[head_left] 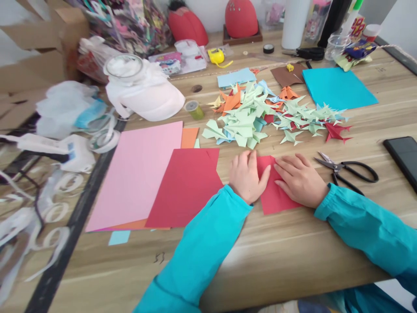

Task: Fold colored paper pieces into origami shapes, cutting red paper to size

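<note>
A small red sheet of paper (273,201) lies on the wooden table under both hands. Its upper part looks folded or creased. My left hand (246,176) rests on the paper's left edge, fingers stretched and thumb pointing to the right. From the other side my right hand (299,178) presses flat on the paper, its fingers extended. The palms hide parts of the sheet. Left of my hands is a larger red sheet (184,187), overlapping a pink sheet (143,161). Black-handled scissors (345,167) lie open right of my right hand.
Folded paper pieces (247,113) in green, orange, red and blue are piled beyond my hands. Blue paper (339,87) lies at the back right, a phone (404,158) at the right edge. White tape rolls (104,139) and a white bag (153,95) stand left.
</note>
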